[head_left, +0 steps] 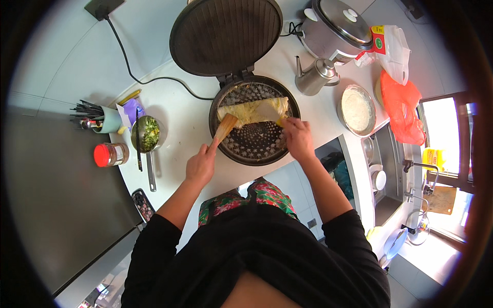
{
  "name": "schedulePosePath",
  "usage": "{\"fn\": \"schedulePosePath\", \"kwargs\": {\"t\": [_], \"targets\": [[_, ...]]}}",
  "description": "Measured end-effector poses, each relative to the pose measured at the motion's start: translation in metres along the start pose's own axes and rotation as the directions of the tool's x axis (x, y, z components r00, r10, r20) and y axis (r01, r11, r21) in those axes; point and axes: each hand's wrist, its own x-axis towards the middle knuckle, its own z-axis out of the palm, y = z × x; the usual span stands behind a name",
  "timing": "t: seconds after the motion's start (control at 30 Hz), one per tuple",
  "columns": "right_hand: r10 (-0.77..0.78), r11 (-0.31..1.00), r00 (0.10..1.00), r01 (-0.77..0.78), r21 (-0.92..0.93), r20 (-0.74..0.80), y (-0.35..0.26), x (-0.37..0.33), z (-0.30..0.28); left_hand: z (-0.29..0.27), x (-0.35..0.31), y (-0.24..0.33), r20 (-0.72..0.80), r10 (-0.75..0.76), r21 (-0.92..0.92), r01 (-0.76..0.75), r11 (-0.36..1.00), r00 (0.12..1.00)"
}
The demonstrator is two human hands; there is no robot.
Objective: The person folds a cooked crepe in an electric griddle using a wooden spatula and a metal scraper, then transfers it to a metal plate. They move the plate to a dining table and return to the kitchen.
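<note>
Cup of smooth pale green stands on the far left, packed with thin dark utensils; just below it in view is a see-through jar with a glossy red lid. Next comes a small metal saucepan filled with chopped greens, coarse and moist-looking, with slim dark chopsticks laid along its left side. The left hand has its fingers clamped on a wooden spatula, whose broad, grained blade meets the near left edge of the food. That food, a flat folded flatbread, lies across the upper middle of the round griddle. It is long and roughly rectangular, creamy white with soft yellow patches, its surface uneven and slightly wrinkled. The griddle is dark metal, raised with star-like shapes and small round bumps; its open lid is lined with straight parallel ridges. Over the flatbread's right part sits a pale, flat scraper, and the right hand has its fingers together, clamped on its yellow end. Farther right stand a brushed-steel pot with a slender spout, a rounded grey cooker, a shallow metal bowl of whitish, powdery-looking stuff and a crinkled red plastic bag.
</note>
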Motion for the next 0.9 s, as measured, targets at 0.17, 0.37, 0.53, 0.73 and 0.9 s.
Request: {"fn": "schedulePosePath", "kwargs": {"t": [0.17,0.37,0.53,0.73,0.9], "targets": [[0.096,0.992,0.99,-0.087,-0.089,0.103,0.016,0.011,0.0,0.003,0.0,0.0,0.022,-0.015,-0.015,0.016,1.0,1.0],[-0.018,0.999,0.996,0.021,0.031,-0.087,-0.004,0.01,-0.001,0.004,0.001,0.003,0.006,-0.041,-0.007,0.041,0.999,0.999],[-0.108,0.992,0.991,0.113,-0.063,0.08,-0.022,0.005,0.018,0.007,-0.001,0.0,-0.033,0.002,-0.003,-0.002,1.0,0.999],[-0.125,0.989,0.987,0.132,-0.069,0.097,-0.015,0.005,0.02,-0.004,-0.004,0.018,-0.15,0.028,-0.109,-0.045,0.993,0.988],[-0.119,0.993,0.993,0.119,0.014,-0.019,0.001,-0.002,-0.002,0.002,0.0,0.023,-0.078,0.029,-0.054,-0.033,0.998,0.997]]}}
